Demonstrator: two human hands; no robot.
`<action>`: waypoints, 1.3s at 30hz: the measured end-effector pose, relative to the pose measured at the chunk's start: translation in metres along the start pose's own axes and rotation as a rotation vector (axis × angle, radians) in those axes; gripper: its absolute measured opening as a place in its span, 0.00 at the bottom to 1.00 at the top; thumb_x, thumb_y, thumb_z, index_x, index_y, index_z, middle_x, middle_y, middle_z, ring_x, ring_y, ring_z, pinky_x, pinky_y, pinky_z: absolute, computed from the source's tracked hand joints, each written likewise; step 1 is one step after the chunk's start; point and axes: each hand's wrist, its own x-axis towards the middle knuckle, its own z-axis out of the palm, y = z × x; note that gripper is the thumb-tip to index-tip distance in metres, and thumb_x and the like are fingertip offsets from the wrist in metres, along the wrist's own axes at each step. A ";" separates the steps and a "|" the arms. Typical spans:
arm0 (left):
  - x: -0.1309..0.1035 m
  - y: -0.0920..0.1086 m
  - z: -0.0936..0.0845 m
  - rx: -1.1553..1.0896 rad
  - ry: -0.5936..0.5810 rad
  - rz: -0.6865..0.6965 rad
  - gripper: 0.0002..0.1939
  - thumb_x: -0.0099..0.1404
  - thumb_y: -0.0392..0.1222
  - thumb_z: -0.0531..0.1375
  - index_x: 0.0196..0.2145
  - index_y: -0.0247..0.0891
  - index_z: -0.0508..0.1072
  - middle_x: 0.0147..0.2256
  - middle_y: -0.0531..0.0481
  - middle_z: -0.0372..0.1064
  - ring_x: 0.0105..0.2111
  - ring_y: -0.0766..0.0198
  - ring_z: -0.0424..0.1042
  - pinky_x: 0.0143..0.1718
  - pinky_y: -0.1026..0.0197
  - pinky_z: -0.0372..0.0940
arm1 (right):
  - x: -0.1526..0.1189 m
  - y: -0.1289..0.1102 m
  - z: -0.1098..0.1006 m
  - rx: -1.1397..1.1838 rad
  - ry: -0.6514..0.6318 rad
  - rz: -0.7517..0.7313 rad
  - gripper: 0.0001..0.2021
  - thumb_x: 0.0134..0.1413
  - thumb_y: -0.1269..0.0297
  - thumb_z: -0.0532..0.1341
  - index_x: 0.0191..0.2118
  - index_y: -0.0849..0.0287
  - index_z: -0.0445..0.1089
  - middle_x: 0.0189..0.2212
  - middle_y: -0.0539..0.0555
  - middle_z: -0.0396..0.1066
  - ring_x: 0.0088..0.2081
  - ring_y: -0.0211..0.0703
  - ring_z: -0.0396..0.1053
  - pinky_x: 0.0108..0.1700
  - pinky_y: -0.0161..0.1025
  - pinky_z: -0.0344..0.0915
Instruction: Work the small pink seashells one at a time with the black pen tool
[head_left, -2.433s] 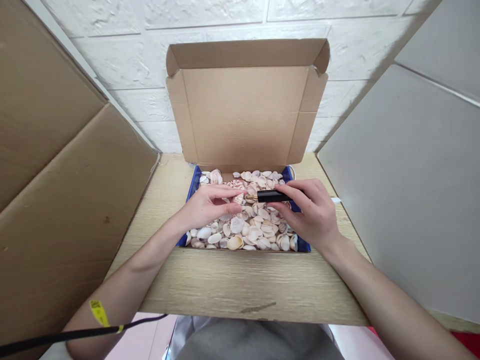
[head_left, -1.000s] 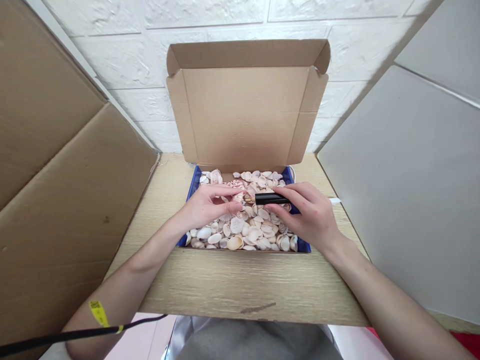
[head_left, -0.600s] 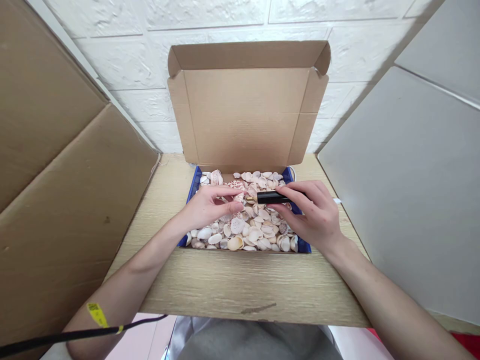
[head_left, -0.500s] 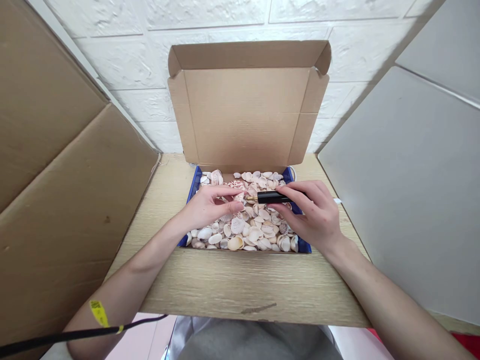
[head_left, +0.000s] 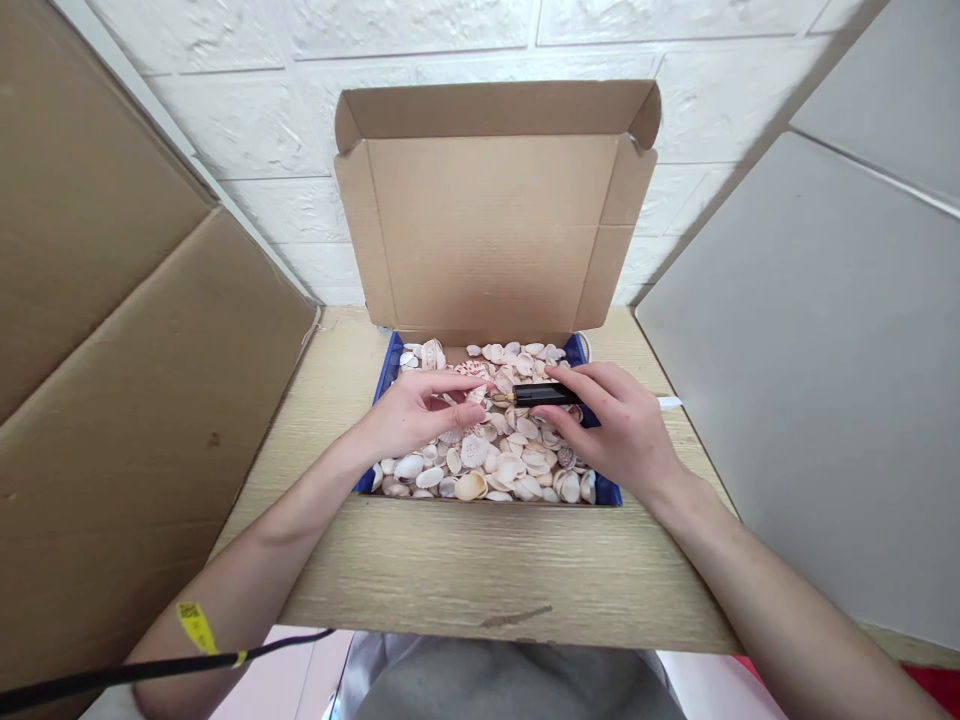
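Between the thumb and fingers of my left hand is a small pale seashell. My right hand grips a black mini drill with a brass-coloured chuck. Its thin tip points left at the shell, close to it; whether the two touch is too small to tell. Both hands are over a blue-sided cardboard box, full of loose seashells in white, cream and pinkish tones. Some of these shells are hidden under my hands.
The box's brown lid stands raised at the back, before a white brick-patterned wall. A cardboard panel rises on the left, a grey panel on the right. A black cable with a yellow tag crosses the lower left.
My right hand has shifted slightly, with its fingers moved a little towards the drill's front end. My left hand and the shell stay almost in place.
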 end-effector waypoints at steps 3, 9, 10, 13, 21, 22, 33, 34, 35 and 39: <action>0.000 0.000 0.000 -0.011 0.009 -0.003 0.21 0.57 0.49 0.66 0.46 0.35 0.79 0.40 0.43 0.78 0.33 0.59 0.75 0.32 0.61 0.71 | -0.001 0.000 -0.001 -0.023 -0.024 -0.054 0.15 0.59 0.58 0.61 0.49 0.57 0.69 0.34 0.55 0.73 0.32 0.41 0.71 0.32 0.38 0.68; 0.000 -0.002 -0.001 -0.020 -0.039 -0.011 0.21 0.58 0.48 0.65 0.47 0.35 0.78 0.37 0.44 0.78 0.30 0.62 0.74 0.29 0.63 0.69 | 0.002 -0.002 -0.005 -0.040 0.096 -0.140 0.15 0.56 0.62 0.64 0.49 0.56 0.69 0.35 0.56 0.72 0.33 0.42 0.70 0.35 0.40 0.69; 0.000 -0.002 -0.001 -0.025 -0.051 -0.018 0.21 0.59 0.48 0.65 0.47 0.34 0.78 0.36 0.44 0.78 0.29 0.63 0.73 0.29 0.63 0.68 | 0.003 -0.002 -0.005 -0.043 0.107 -0.159 0.16 0.55 0.64 0.64 0.49 0.56 0.68 0.35 0.56 0.72 0.33 0.43 0.69 0.35 0.41 0.69; 0.001 -0.002 -0.001 -0.034 -0.070 -0.035 0.21 0.59 0.49 0.65 0.46 0.34 0.79 0.34 0.45 0.77 0.26 0.65 0.70 0.27 0.64 0.66 | 0.004 -0.003 -0.008 -0.050 0.137 -0.202 0.17 0.53 0.66 0.66 0.49 0.57 0.68 0.35 0.57 0.72 0.33 0.43 0.68 0.35 0.41 0.69; -0.001 -0.001 -0.002 -0.023 -0.136 -0.047 0.22 0.62 0.51 0.62 0.51 0.39 0.76 0.31 0.49 0.76 0.25 0.67 0.67 0.24 0.66 0.63 | 0.003 -0.003 -0.007 -0.066 0.176 -0.177 0.19 0.53 0.67 0.66 0.51 0.52 0.67 0.37 0.55 0.73 0.35 0.43 0.69 0.36 0.41 0.69; -0.001 -0.002 -0.002 -0.027 -0.140 -0.045 0.22 0.63 0.51 0.62 0.52 0.38 0.75 0.31 0.48 0.76 0.25 0.67 0.68 0.25 0.66 0.63 | 0.003 -0.002 -0.007 -0.073 0.175 -0.170 0.18 0.53 0.67 0.66 0.51 0.53 0.67 0.37 0.55 0.73 0.35 0.43 0.69 0.37 0.41 0.68; -0.001 0.000 -0.003 0.033 0.003 0.080 0.21 0.60 0.50 0.63 0.47 0.35 0.78 0.41 0.43 0.78 0.38 0.57 0.76 0.36 0.61 0.70 | -0.001 -0.004 -0.003 -0.076 -0.112 -0.022 0.14 0.62 0.54 0.57 0.42 0.60 0.71 0.25 0.50 0.71 0.25 0.36 0.66 0.25 0.35 0.58; -0.001 0.000 -0.003 0.029 0.004 0.087 0.21 0.60 0.50 0.64 0.47 0.35 0.78 0.42 0.43 0.78 0.38 0.57 0.76 0.37 0.61 0.70 | -0.001 -0.004 -0.003 -0.066 -0.119 -0.027 0.14 0.62 0.55 0.57 0.41 0.60 0.71 0.24 0.50 0.71 0.24 0.36 0.66 0.25 0.35 0.57; -0.001 0.000 -0.002 0.022 0.000 0.087 0.20 0.60 0.50 0.64 0.46 0.35 0.79 0.41 0.43 0.78 0.38 0.57 0.75 0.36 0.62 0.70 | 0.000 -0.004 -0.003 -0.058 -0.118 -0.034 0.13 0.62 0.55 0.57 0.41 0.60 0.71 0.24 0.49 0.71 0.24 0.35 0.66 0.24 0.34 0.57; -0.001 0.001 -0.002 -0.042 -0.037 0.024 0.21 0.61 0.51 0.63 0.47 0.34 0.78 0.37 0.44 0.79 0.31 0.61 0.74 0.31 0.63 0.69 | 0.002 -0.005 -0.005 -0.045 -0.031 -0.084 0.11 0.60 0.58 0.60 0.42 0.59 0.69 0.27 0.51 0.72 0.26 0.37 0.67 0.26 0.34 0.61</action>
